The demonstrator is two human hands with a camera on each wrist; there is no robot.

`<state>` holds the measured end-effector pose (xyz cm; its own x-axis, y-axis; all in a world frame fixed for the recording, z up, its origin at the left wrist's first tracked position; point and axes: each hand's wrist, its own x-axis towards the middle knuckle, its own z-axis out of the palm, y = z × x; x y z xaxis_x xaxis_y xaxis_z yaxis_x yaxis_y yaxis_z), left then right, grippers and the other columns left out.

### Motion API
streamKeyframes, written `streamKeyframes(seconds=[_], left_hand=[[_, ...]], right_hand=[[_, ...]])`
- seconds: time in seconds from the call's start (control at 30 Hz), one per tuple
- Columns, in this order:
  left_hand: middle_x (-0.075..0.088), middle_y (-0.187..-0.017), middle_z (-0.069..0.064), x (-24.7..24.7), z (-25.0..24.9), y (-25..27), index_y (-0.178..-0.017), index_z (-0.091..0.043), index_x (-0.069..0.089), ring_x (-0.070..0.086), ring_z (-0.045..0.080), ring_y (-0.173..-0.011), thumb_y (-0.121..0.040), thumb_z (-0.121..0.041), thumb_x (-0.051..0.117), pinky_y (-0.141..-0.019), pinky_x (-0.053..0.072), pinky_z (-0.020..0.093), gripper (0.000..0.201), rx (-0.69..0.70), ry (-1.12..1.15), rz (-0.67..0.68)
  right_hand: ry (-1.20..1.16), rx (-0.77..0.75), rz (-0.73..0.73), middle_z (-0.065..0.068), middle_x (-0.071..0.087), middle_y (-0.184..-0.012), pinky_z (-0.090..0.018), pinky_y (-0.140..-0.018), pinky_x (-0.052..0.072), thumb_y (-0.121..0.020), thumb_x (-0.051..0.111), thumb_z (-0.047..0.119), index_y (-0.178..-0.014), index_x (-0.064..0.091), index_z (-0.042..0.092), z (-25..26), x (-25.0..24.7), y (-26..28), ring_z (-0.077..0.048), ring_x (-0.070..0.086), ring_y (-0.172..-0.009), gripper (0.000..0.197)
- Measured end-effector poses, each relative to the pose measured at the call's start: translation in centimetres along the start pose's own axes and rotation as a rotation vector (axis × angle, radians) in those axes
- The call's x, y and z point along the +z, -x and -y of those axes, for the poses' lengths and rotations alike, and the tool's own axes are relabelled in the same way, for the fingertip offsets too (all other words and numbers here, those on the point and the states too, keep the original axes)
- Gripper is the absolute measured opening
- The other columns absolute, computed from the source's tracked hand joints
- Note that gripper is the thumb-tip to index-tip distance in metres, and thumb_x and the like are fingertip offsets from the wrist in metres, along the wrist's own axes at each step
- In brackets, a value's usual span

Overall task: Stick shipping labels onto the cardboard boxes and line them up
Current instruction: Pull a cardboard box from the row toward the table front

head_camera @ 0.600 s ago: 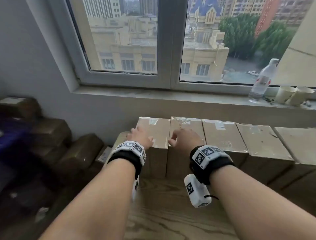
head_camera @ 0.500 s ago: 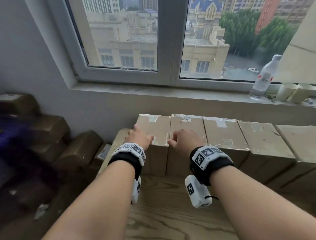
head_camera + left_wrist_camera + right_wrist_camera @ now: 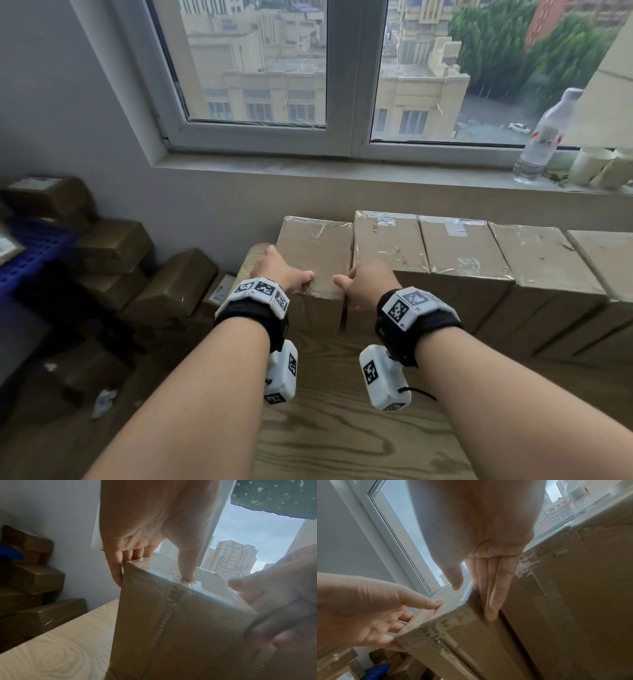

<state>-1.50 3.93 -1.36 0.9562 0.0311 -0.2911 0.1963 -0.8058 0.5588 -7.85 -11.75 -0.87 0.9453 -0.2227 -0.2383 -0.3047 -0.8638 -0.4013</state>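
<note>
Under the window (image 3: pixel 329 68), boxes (image 3: pixel 459 246) line the tabletop (image 3: pixel 342 428). The left hand (image 3: pixel 279 270) grips the end box (image 3: pixel 313 246), thumb on top; the right hand's (image 3: pixel 371 281) straight fingers (image 3: pixel 494 592) sit in the gap beside it.

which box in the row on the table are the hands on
The leftmost box: both hands flank it, and a gap separates it from the row.

Bottle (image 3: pixel 543 137); cups (image 3: pixel 591 165) (windowsill (image 3: pixel 308 168))

Tape-glossed cardboard box (image 3: pixel 313 253), wood-grain table (image 3: pixel 342 438)
</note>
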Motion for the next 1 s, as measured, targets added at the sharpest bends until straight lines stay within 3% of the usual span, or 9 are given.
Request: streamKeyframes(seconds=[0.1,0.27,0.4,0.47,0.53,0.67,0.73,0.87,1.0], left_hand=[[0.063,-0.123,0.005,-0.7,0.7,1.1,-0.127,-0.016,0.051,0.058,0.026,-0.114,-0.056,-0.052,0.072,-0.095,0.047,0.035,0.083,-0.035,0.041,-0.008],[0.056,-0.132,0.014,-2.4,2.2,3.3,-0.132,-0.007,0.049,0.051,0.031,-0.122,-0.082,-0.046,0.061,-0.092,0.041,0.034,0.065,-0.082,-0.006,-0.054],[0.059,-0.122,0.012,-3.4,2.9,5.3,-0.121,-0.010,0.055,0.057,0.031,-0.111,-0.078,-0.046,0.063,-0.085,0.044,0.030,0.057,-0.093,-0.039,0.038],[0.063,-0.113,0.011,-3.5,3.0,6.6,-0.109,-0.011,0.059,0.061,0.031,-0.104,-0.072,-0.046,0.065,-0.090,0.051,0.035,0.052,-0.100,-0.001,0.108],[0.063,-0.110,0.011,-3.1,2.9,8.1,-0.109,-0.010,0.062,0.064,0.031,-0.101,-0.074,-0.042,0.067,-0.089,0.055,0.042,0.048,-0.097,0.046,0.168],[0.060,-0.108,0.011,-1.1,1.7,11.0,-0.108,-0.010,0.061,0.066,0.026,-0.091,-0.082,-0.036,0.067,-0.066,0.061,0.036,0.038,-0.098,0.135,0.289],[0.061,-0.105,0.010,0.1,0.2,12.6,-0.107,-0.009,0.061,0.063,0.022,-0.081,-0.088,-0.032,0.063,-0.055,0.058,0.029,0.029,-0.089,0.177,0.362],[0.059,-0.101,0.011,3.6,-3.5,14.8,-0.104,-0.009,0.060,0.061,0.021,-0.074,-0.088,-0.028,0.063,-0.052,0.057,0.029,0.024,-0.034,0.179,0.420],[0.052,-0.088,0.007,7.8,-7.7,16.8,-0.097,-0.008,0.058,0.057,0.023,-0.078,-0.083,-0.026,0.070,-0.072,0.060,0.042,0.026,0.037,0.181,0.434]], right_hand=[[0.002,-0.016,-0.005,-0.013,0.072,-0.097,-0.036,-0.086,0.054,-0.091,0.050,0.049,-0.099,0.068,0.003,0.7,0.2,0.6,-0.027,0.068,-0.094,0.050],[-0.098,-0.022,0.070,-0.015,0.074,-0.092,-0.041,-0.083,0.058,-0.090,0.056,0.045,-0.094,0.068,0.001,0.9,-0.6,2.8,-0.031,0.071,-0.089,0.046],[-0.240,-0.002,0.211,-0.014,0.075,-0.077,-0.039,-0.075,0.061,-0.092,0.058,0.040,-0.080,0.070,0.000,0.5,-1.5,5.8,-0.026,0.072,-0.069,0.043],[-0.243,0.001,0.229,-0.012,0.075,-0.074,-0.036,-0.072,0.061,-0.089,0.062,0.043,-0.082,0.071,-0.001,-0.3,-2.2,7.1,-0.023,0.068,-0.061,0.045],[-0.242,0.013,0.270,-0.008,0.071,-0.064,-0.028,-0.059,0.057,-0.087,0.064,0.044,-0.078,0.070,0.001,-1.2,-2.8,8.2,-0.019,0.065,-0.052,0.044],[-0.243,0.066,0.289,-0.005,0.063,-0.050,-0.023,-0.047,0.049,-0.084,0.069,0.044,-0.067,0.063,0.005,-3.9,-4.3,10.1,-0.016,0.057,-0.041,0.042],[-0.197,0.107,0.232,-0.003,0.061,-0.048,-0.024,-0.052,0.047,-0.083,0.068,0.047,-0.063,0.060,0.007,-5.7,-5.2,11.0,-0.014,0.053,-0.038,0.045],[-0.076,0.189,0.187,0.000,0.064,-0.053,-0.028,-0.065,0.049,-0.083,0.062,0.055,-0.066,0.060,0.010,-10.4,-7.4,12.6,-0.013,0.056,-0.047,0.049],[-0.042,0.242,0.150,-0.003,0.070,-0.064,-0.032,-0.077,0.054,-0.083,0.060,0.057,-0.070,0.063,0.008,-16.4,-9.2,13.9,-0.017,0.064,-0.058,0.051]])
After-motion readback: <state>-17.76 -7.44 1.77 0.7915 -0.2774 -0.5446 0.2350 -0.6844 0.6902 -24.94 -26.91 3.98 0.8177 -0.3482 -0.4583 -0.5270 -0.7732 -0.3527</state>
